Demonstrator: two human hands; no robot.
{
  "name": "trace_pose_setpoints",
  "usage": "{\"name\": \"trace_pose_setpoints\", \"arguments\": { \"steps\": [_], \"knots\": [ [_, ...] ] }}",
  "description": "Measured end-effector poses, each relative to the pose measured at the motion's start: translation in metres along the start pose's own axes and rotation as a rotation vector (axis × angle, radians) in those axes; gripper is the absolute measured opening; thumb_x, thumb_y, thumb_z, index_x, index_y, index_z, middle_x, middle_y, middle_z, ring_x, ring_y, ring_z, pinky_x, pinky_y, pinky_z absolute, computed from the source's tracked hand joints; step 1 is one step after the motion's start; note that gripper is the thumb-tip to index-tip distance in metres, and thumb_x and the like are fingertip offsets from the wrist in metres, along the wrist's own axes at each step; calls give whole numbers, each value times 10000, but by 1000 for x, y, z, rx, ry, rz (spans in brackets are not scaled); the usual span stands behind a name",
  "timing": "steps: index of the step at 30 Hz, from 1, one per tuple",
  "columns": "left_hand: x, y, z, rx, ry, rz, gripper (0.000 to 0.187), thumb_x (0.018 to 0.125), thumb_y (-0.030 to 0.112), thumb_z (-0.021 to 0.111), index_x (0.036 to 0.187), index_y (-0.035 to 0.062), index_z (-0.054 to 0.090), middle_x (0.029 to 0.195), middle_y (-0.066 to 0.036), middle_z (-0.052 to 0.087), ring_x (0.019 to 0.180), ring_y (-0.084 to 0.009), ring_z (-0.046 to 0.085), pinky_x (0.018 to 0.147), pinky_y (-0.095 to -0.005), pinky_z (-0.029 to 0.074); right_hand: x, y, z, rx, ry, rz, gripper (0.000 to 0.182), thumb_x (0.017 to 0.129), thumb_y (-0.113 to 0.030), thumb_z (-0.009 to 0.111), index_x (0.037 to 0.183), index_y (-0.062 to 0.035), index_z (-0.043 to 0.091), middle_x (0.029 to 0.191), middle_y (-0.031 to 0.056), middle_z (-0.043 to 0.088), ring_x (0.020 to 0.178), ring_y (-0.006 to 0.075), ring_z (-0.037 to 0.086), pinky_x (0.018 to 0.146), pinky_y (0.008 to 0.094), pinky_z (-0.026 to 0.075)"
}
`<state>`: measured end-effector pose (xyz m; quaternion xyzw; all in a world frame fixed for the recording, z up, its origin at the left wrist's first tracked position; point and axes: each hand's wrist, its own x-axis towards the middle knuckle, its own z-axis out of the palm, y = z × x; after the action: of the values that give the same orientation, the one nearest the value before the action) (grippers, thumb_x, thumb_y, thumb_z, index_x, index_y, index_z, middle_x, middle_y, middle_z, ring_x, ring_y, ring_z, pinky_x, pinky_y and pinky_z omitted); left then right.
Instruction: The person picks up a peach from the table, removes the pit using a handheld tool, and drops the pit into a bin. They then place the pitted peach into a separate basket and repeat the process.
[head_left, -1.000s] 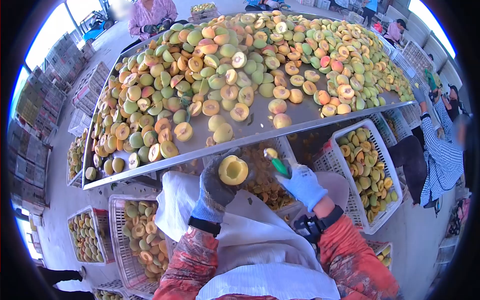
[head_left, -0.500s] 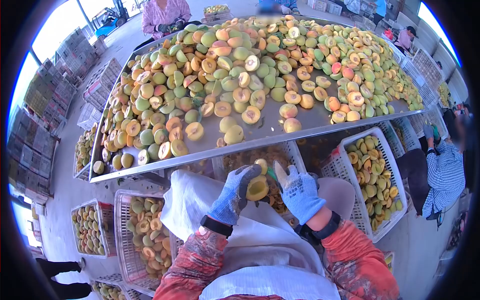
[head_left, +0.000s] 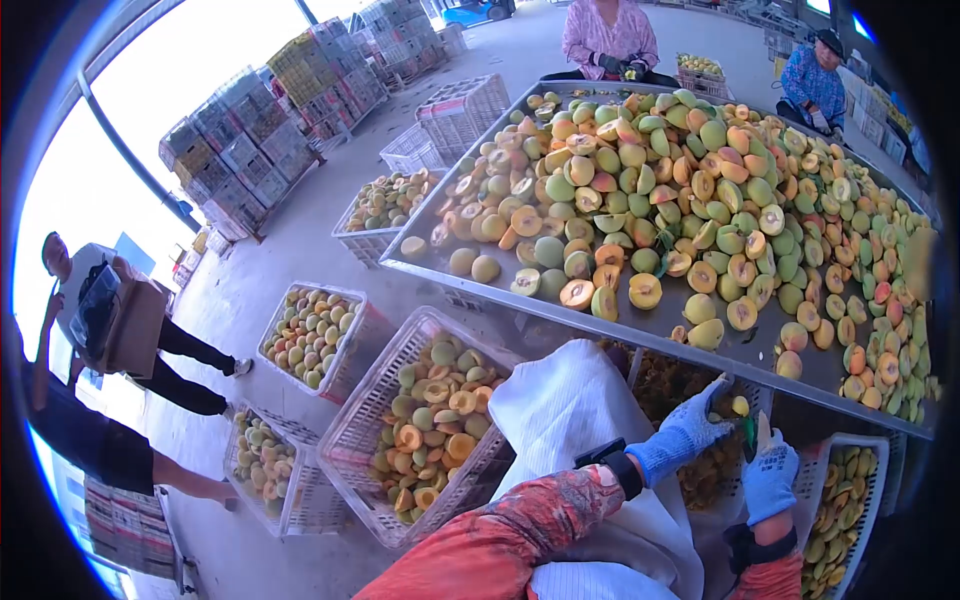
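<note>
My left hand (head_left: 688, 436), in a blue knitted glove, reaches over a crate of brownish scraps (head_left: 715, 470) below the table edge. Its fingers and thumb are apart, and a small yellow peach piece (head_left: 740, 405) is just off the fingertips. To its right, my right hand (head_left: 771, 482), in a matching glove, is closed around a small green tool (head_left: 750, 436), mostly covered by the fingers. Beyond both hands, a metal table (head_left: 600, 325) carries a heap of whole and halved peaches (head_left: 690, 190). A white cloth (head_left: 575, 410) covers my lap.
Crates of peaches stand at my left, the nearest a large white crate (head_left: 345, 470); another crate (head_left: 862, 500) is at my right. Two people sit behind the table. At far left, a person carries a cardboard box (head_left: 135, 325) beside another person. Stacked crates (head_left: 235, 150) stand behind.
The view has swung left, bringing the people at far left into sight. The open peach half in my left hand is no longer seen there, and its fingers have spread.
</note>
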<state>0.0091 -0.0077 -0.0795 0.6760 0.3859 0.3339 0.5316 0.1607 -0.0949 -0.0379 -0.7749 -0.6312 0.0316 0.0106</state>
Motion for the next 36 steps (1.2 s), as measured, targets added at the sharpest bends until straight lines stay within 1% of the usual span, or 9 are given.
{"name": "trace_pose_setpoints", "arguments": {
  "steps": [10,12,14,16,24,28,30,32,36],
  "knots": [
    [-10,5,-15,480,-107,-68,412,830,294,571,1233,238,511,1036,-125,615,945,-309,589,809,-387,475,-5,-25,-5,-243,-68,-181,544,784,-247,540,1295,-92,436,875,105,579,672,237,605,560,418,428],
    [-5,10,-16,275,-159,-154,351,861,291,566,1201,203,553,1048,-114,631,926,-260,619,805,-326,476,-6,-24,-5,-253,-87,-220,489,806,-197,488,1281,-88,448,827,113,573,624,238,599,526,430,422],
    [2,-17,-6,-619,-162,-297,314,887,182,564,1133,-12,579,1033,-45,630,894,-112,582,795,-235,467,-5,-25,-16,-290,-148,-166,549,777,-229,544,1299,-98,434,859,112,584,674,269,609,565,418,450],
    [9,8,-15,-595,-94,-518,314,883,155,565,1140,-27,574,1061,-59,623,933,-130,578,830,-231,454,-5,-15,-3,-264,-91,-156,503,789,-189,509,1281,-95,453,854,133,585,658,275,608,564,419,453],
    [10,-5,0,-46,-300,-22,472,835,57,603,1275,-22,455,1230,-89,538,1087,-136,517,927,-248,407,-11,-19,-20,-211,-22,-157,520,757,-171,540,1253,-42,451,795,124,586,652,253,621,527,386,470],
    [12,1,-4,-635,-138,-391,469,771,-17,643,1221,11,518,1174,-89,571,1029,-138,546,896,-258,434,-7,-12,-6,-232,-17,-108,553,759,-236,584,1254,-33,445,798,131,594,654,256,622,555,386,480],
    [10,-2,-18,-6,-120,227,486,714,-17,703,1170,18,536,1089,-87,602,1000,-149,563,870,-283,459,-5,-3,-14,158,-3,-6,556,792,-319,596,1240,-23,451,839,147,613,705,273,630,603,374,488],
    [12,-6,-22,-133,-79,161,525,644,-52,750,1116,16,530,1048,-96,608,995,-160,570,856,-304,476,-7,-1,-12,313,-14,119,519,816,-324,605,1212,-20,462,897,167,623,784,298,629,662,382,488],
    [20,-9,-24,-499,-28,-113,331,845,222,594,1096,23,509,1089,-135,589,1001,-230,584,851,-368,499,-12,-7,5,1157,93,66,440,775,-189,660,1144,-25,484,923,190,615,833,360,613,709,427,478]
  ]
}}
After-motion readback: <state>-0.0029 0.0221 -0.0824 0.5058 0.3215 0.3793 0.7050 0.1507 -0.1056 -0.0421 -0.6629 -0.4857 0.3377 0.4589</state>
